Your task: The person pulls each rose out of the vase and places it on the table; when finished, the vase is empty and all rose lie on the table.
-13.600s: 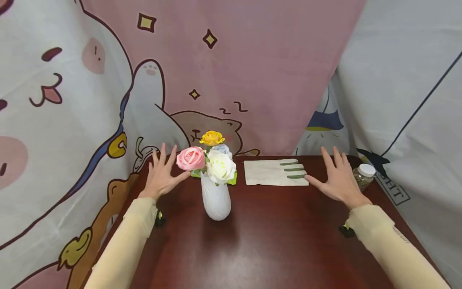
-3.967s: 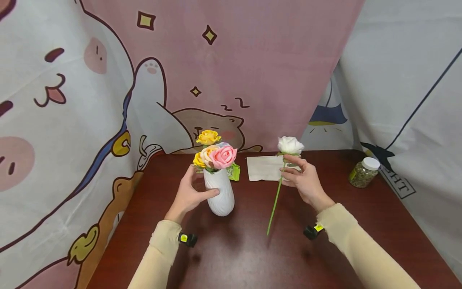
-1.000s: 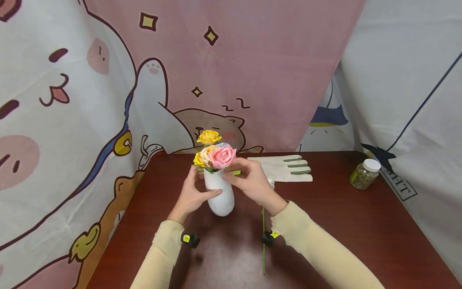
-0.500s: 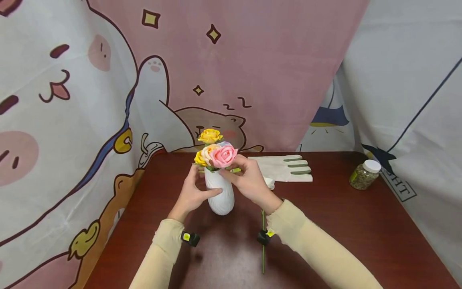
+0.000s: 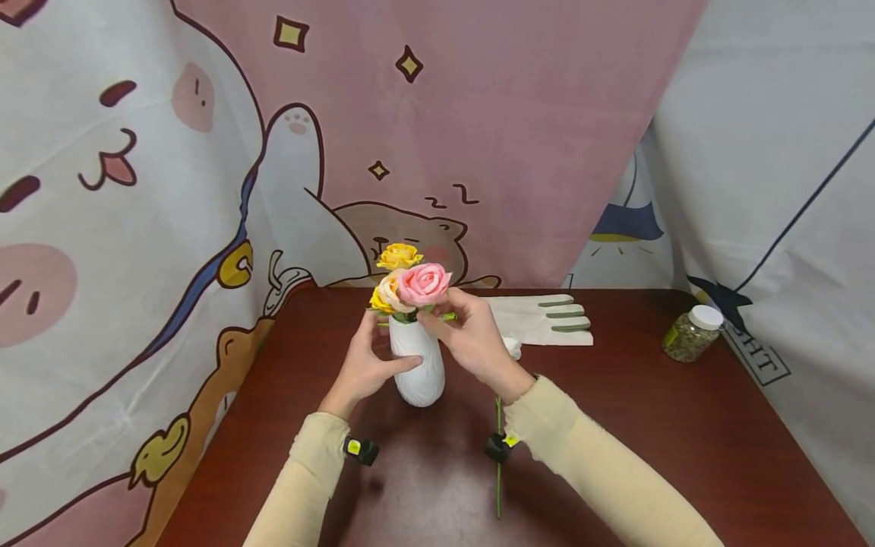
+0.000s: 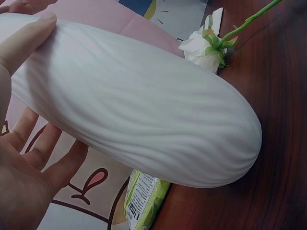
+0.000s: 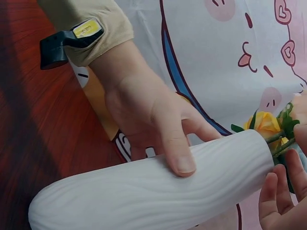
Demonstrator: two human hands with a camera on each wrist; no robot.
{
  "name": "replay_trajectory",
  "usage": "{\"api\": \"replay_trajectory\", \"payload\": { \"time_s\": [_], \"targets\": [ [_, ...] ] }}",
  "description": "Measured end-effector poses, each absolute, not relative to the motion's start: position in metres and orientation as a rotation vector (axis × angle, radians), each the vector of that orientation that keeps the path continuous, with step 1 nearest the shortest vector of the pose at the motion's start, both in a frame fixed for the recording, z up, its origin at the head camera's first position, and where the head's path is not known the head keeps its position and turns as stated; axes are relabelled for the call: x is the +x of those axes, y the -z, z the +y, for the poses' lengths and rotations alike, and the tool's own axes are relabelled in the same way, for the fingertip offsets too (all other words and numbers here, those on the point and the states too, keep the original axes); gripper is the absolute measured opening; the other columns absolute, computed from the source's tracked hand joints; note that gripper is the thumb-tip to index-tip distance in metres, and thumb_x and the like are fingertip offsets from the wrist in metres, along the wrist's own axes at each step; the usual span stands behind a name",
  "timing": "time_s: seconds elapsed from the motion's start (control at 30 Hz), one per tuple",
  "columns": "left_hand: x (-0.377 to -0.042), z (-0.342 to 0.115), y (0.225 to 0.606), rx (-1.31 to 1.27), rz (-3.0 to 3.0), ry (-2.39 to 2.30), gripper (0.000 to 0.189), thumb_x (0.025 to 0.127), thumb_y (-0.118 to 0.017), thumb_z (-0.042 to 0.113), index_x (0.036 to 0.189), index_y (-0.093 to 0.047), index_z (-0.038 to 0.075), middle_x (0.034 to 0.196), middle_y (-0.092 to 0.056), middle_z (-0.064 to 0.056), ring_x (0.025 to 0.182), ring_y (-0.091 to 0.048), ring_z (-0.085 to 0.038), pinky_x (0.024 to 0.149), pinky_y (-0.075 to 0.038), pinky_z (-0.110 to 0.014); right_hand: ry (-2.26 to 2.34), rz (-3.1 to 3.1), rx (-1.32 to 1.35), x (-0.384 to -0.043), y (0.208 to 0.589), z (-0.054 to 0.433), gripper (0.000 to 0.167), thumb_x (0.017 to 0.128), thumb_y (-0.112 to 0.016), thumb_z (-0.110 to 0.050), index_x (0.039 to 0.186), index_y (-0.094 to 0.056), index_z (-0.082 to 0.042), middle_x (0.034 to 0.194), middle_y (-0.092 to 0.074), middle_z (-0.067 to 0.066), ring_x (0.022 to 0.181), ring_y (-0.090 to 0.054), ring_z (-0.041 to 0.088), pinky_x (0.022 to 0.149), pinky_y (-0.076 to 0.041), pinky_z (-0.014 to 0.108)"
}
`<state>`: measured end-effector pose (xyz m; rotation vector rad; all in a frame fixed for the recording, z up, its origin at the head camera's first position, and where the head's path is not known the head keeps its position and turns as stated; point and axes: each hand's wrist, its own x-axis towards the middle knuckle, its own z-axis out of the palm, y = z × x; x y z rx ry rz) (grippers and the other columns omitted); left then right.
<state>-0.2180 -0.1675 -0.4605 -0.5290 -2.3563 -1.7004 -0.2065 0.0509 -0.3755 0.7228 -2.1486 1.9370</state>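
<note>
A white ribbed vase stands on the table, tilted slightly, with artificial roses in its mouth. My left hand grips its side, thumb across the front, fingers behind. At the mouth, my right hand pinches just under a pink rose; the stem between the fingertips is mostly hidden. Two yellow roses, one higher and one lower, and a cream rose share the vase. A white rose lies on the table, its green stem running towards me beneath my right wrist.
A white glove with green finger sides lies at the back, beyond my right hand. A lidded jar of small greenish bits stands at the right. Behind the vase is a green packet. Printed cloth hangs around the table.
Four seconds ago my right hand held the white rose; it now lies on the table. Over the last second, the pink rose has risen slightly in my right fingers. My left hand keeps its grip.
</note>
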Motion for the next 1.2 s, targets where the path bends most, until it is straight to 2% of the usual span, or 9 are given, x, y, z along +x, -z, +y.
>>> {"api": "replay_trajectory", "payload": {
  "time_s": [0.1, 0.27, 0.37, 0.53, 0.63, 0.87, 1.2],
  "targets": [
    [-0.217, -0.168, 0.46, -0.519, -2.358, 1.708, 0.095, 0.074, -0.098, 0.019, 0.151, -0.042, 0.027, 0.137, -0.058, -0.004, 0.121, -0.06, -0.025, 0.102, -0.051, -0.052, -1.964, -2.11, 0.736, -0.207, 0.372, 0.051, 0.026, 0.097, -0.074, -0.002, 0.123, -0.073, -0.003, 0.11, -0.073, 0.011, 0.094, -0.065, 0.021, 0.072, -0.055, 0.024],
    [-0.217, -0.167, 0.46, -0.505, -2.364, 1.711, 0.096, 0.074, -0.098, 0.018, 0.152, -0.041, 0.026, 0.138, -0.058, -0.007, 0.121, -0.061, -0.029, 0.101, -0.052, -0.05, -1.99, -2.064, 0.773, -0.207, 0.367, 0.051, 0.031, 0.098, -0.07, 0.002, 0.129, -0.07, -0.002, 0.125, -0.074, 0.013, 0.108, -0.07, 0.023, 0.089, -0.058, 0.03],
    [-0.218, -0.167, 0.459, -0.509, -2.36, 1.71, 0.096, 0.074, -0.098, 0.018, 0.152, -0.042, 0.025, 0.138, -0.058, -0.007, 0.122, -0.06, -0.031, 0.102, -0.052, -0.051, -1.992, -2.049, 0.772, -0.207, 0.365, 0.051, 0.031, 0.099, -0.069, 0.002, 0.13, -0.069, -0.001, 0.123, -0.075, 0.016, 0.108, -0.072, 0.022, 0.091, -0.058, 0.031],
    [-0.218, -0.167, 0.458, -0.509, -2.357, 1.716, 0.094, 0.074, -0.098, 0.018, 0.151, -0.043, 0.023, 0.14, -0.057, -0.002, 0.123, -0.06, -0.03, 0.103, -0.051, -0.052, -2.041, -2.019, 0.76, -0.207, 0.361, 0.052, 0.024, 0.1, -0.067, 0.003, 0.124, -0.068, 0.001, 0.116, -0.076, 0.018, 0.101, -0.074, 0.022, 0.09, -0.061, 0.034],
    [-0.217, -0.167, 0.458, -0.497, -2.372, 1.711, 0.092, 0.075, -0.097, 0.02, 0.15, -0.043, 0.024, 0.141, -0.057, 0.0, 0.124, -0.059, -0.029, 0.103, -0.051, -0.052, -2.107, -1.981, 0.74, -0.208, 0.36, 0.053, 0.021, 0.1, -0.066, 0.004, 0.121, -0.064, 0.001, 0.114, -0.075, 0.018, 0.102, -0.074, 0.021, 0.091, -0.061, 0.037],
    [-0.216, -0.166, 0.458, -0.487, -2.377, 1.709, 0.092, 0.076, -0.097, 0.023, 0.15, -0.043, 0.025, 0.14, -0.057, 0.001, 0.125, -0.057, -0.037, 0.104, -0.049, -0.056, -2.168, -1.903, 0.728, -0.207, 0.358, 0.054, 0.009, 0.098, -0.066, 0.008, 0.1, -0.059, 0.001, 0.11, -0.075, 0.021, 0.102, -0.074, 0.02, 0.091, -0.061, 0.037],
    [-0.216, -0.166, 0.459, -0.478, -2.384, 1.706, 0.093, 0.076, -0.096, 0.023, 0.151, -0.042, 0.028, 0.142, -0.056, 0.002, 0.125, -0.058, -0.034, 0.105, -0.049, -0.056, -2.121, -1.88, 0.76, -0.207, 0.353, 0.055, 0.008, 0.097, -0.068, 0.008, 0.102, -0.065, 0.003, 0.108, -0.075, 0.022, 0.099, -0.073, 0.021, 0.086, -0.061, 0.033]
  ]
}}
